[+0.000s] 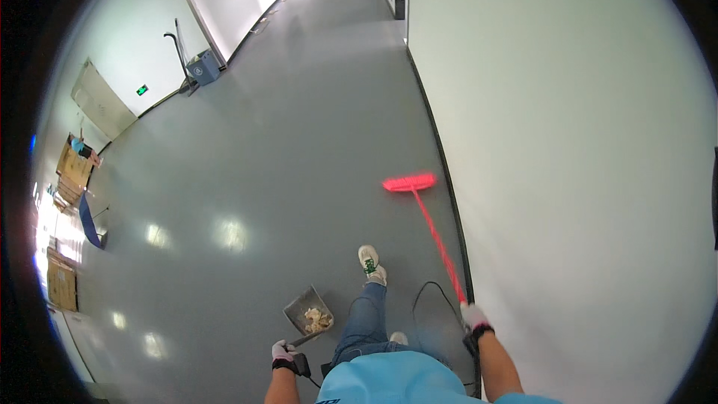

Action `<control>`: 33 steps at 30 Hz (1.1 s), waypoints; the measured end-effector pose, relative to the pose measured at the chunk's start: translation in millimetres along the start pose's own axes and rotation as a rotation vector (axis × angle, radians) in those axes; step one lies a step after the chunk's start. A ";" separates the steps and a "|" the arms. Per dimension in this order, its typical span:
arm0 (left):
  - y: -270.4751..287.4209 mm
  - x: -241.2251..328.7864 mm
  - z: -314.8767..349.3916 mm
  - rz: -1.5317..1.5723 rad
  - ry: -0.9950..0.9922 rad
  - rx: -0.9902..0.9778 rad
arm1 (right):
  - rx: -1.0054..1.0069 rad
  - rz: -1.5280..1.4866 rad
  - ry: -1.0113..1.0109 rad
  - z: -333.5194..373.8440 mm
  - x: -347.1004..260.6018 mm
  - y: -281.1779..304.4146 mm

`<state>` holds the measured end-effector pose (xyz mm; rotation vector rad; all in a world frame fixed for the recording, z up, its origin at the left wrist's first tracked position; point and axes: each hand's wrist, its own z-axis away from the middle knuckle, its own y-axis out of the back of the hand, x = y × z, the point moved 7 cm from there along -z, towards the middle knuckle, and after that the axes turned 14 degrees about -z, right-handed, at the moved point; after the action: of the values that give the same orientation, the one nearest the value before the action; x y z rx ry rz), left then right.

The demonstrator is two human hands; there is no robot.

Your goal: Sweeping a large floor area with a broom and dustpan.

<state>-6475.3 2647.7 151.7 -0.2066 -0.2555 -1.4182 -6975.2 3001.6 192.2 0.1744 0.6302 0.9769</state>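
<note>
My right hand, in a light glove with a dark wrist strap, is closed round the upper end of a red broom. The broom's red head is out ahead over the grey floor, near the foot of the right wall. At lower left my gloved left hand grips the handle of a grey dustpan. Crumpled pale scraps lie inside the pan. A dark cable loops beside my right wrist.
A white wall with a black skirting runs along my right. At the far left wall stand a blue-grey bin and a long-handled tool. An open blue umbrella, cardboard boxes and another person are at left.
</note>
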 end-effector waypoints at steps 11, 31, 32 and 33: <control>-151.3 215.7 -74.6 -0.243 -0.261 -0.036 | -0.139 0.140 -0.366 -6.4 -2.2 -79.6; -665.7 504.2 39.7 -0.162 -0.144 -0.093 | 0.037 0.033 0.037 -370.6 -715.0 132.2; -684.0 517.6 52.3 -0.129 -0.102 -0.072 | 0.104 0.057 0.056 -373.1 -764.4 142.1; -679.1 519.1 69.5 -0.064 -0.052 -0.031 | -0.063 -0.051 -0.039 -323.1 -828.6 151.7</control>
<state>-7082.2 2080.6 365.0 -0.2626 -0.2849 -1.4823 -7598.8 2366.6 340.1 0.1206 0.5652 0.9406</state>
